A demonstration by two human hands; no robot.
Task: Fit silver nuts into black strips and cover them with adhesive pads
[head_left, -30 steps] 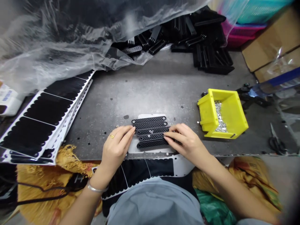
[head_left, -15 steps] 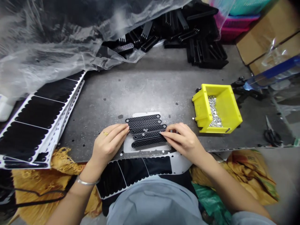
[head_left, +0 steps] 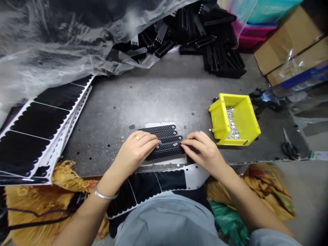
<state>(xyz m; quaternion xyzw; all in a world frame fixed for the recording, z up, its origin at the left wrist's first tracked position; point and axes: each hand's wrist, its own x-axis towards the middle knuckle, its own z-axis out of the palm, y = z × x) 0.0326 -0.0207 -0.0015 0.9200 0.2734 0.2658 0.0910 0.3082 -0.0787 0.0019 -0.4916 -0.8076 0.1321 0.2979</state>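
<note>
Several black lattice-patterned plastic strips [head_left: 167, 139] lie side by side near the table's front edge, on a white sheet [head_left: 166, 161]. Small silver ring-shaped metal pieces [head_left: 175, 145] sit on them, some in the holes at the strips' right ends. My left hand [head_left: 138, 148] reaches across the strips' left part, its fingertips pinched by a small metal piece near their middle. My right hand [head_left: 205, 150] has thumb and forefinger pinched together at the right end of the fourth strip. Whatever is between either hand's fingertips is hidden.
A yellow bin [head_left: 243, 130] with many silver pieces [head_left: 232, 123] stands at right, scissors [head_left: 290, 147] beyond it. Black plastic parts [head_left: 210, 51] are piled at the back, near plastic film [head_left: 64, 51]. Sheets with black panels [head_left: 38, 119] lie at left.
My left hand has moved right, from the strips' left ends to their middle. My right hand has shifted slightly right. Two loose metal pieces now lie near the fourth strip's right end.
</note>
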